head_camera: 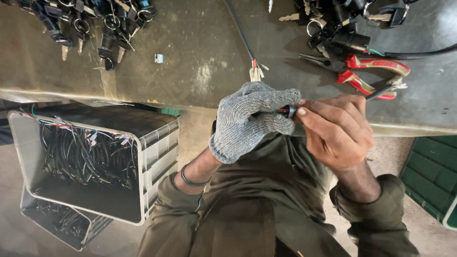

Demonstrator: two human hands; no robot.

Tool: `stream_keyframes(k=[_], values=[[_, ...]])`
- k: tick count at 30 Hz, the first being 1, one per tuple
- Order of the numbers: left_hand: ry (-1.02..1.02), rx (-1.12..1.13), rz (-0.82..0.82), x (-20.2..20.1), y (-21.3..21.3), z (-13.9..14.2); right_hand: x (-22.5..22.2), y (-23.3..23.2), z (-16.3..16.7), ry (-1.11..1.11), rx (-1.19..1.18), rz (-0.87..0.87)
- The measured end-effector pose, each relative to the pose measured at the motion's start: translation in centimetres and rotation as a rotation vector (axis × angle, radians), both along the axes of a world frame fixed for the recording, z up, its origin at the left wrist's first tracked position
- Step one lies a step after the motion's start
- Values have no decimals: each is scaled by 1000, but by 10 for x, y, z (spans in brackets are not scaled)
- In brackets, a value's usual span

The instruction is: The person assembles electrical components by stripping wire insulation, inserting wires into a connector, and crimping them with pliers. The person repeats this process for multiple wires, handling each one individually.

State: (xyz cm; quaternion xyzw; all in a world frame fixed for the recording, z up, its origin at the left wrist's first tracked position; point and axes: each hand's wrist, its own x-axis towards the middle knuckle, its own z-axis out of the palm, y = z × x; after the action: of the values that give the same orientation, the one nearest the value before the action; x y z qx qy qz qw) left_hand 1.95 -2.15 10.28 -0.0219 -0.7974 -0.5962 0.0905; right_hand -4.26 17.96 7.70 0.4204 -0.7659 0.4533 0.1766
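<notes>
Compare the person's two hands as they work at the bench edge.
The left hand wears a grey knit glove; the right hand is bare. The left hand wraps around the small black part with red wire, while the right hand pinches its end with fingertips. The left wrist carries a dark band; the right wrist shows none. Both meet at the workbench edge, in olive sleeves.

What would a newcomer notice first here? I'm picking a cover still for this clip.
The two hands at centre: the left hand in a grey knit glove, the bare right hand, both gripping a small black part. Next, red-handled pliers on the table above them, and a grey crate of black wires lower left.
</notes>
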Motion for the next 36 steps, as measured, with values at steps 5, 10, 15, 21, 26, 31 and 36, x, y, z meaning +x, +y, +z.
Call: stream_keyframes(k=[5,10,15,21,26,31,36], values=[[-4,-15,7,1,0,0,-3,2,4,59,75,18],[10,-38,3,1,0,2,-3,-2,1,34,37,16],[66,-126,-19,-4,-2,2,-3,-4,3,-83,28,-29],[-4,-22,0,-7,-4,-2,-5,-2,4,-51,9,-57],[11,-55,8,-6,-5,-6,-3,-1,-3,-29,-9,-34],[66,-117,-9,-8,-5,-7,-1,0,-5,-116,-49,-20],[164,-177,-5,-11,-2,-4,-4,-4,3,-186,-76,14]])
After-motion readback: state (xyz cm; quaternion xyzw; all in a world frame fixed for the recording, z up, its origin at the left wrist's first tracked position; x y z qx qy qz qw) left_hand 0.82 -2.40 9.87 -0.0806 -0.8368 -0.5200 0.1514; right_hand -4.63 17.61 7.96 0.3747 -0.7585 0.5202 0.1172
